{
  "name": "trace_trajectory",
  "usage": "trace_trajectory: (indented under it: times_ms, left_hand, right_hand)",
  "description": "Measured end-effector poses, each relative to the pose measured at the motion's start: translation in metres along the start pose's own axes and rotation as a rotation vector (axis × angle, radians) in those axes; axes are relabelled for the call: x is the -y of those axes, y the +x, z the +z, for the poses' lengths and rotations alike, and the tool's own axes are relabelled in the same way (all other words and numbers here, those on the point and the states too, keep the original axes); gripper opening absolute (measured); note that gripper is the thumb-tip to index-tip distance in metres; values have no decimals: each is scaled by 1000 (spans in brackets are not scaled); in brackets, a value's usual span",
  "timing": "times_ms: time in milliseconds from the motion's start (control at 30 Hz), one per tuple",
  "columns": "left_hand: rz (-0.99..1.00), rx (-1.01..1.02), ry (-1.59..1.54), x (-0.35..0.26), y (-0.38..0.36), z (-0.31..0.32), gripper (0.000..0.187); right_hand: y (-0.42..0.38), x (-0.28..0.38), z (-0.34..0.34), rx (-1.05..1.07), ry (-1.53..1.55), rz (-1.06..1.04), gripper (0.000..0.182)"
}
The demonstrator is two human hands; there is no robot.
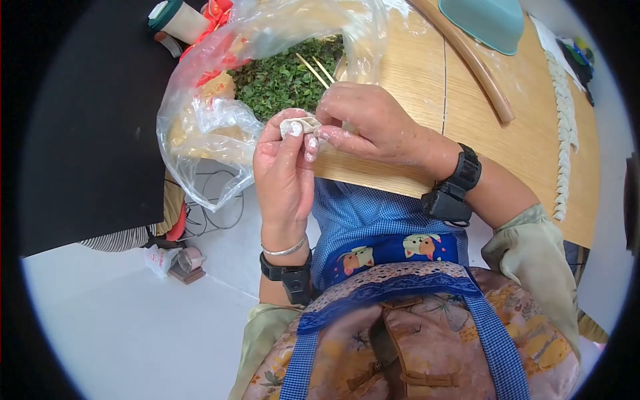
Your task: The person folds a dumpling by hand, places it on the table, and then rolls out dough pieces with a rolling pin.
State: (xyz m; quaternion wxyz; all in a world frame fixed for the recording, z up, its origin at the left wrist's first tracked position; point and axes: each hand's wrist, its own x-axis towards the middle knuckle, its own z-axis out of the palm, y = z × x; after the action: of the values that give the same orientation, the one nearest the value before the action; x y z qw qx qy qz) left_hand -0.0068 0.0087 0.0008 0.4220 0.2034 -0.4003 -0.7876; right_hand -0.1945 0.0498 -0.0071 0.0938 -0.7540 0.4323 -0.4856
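Light wooden table (533,160), seam across top; black surface (93,120) at left; pale floor (147,320).

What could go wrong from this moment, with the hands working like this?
The folded dough may tear or open if the left hand and right hand pinch it too hard.
The loose plastic bag reaches near the left hand and might catch on it.
The right hand could knock the chopsticks standing just beside it.

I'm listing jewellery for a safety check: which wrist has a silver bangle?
The left wrist: the bangle sits between the left hand and a black wristband. The right wrist shows only a black strap.
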Motion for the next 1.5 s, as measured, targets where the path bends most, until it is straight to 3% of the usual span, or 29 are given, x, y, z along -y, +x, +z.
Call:
trace_trajectory:
  times_ms: [400,567,700,1067,1267,1500]
  left_hand:
    - [23,3,17,3,1,-2,22]
    - [-3,-38,16,2,0,1,20]
    - [-12,-12,13,4,0,-3,20]
    - [43,8,153,1,-2,1,25]
    - [39,-6,233,0,-3,0,25]
    - [61,84,333,1,-6,-6,25]
  right_hand:
    - [2,2,2,-49,-48,-60,16]
    - [2,4,-7,39,35,30,25]
    - [2,4,-2,-15,52,14,27]
    - [2,0,1,-23,-30,-88,14]
    - [2,6,-10,80,-12,9,19]
    - [1,0,-1,56,-21,-47,22]
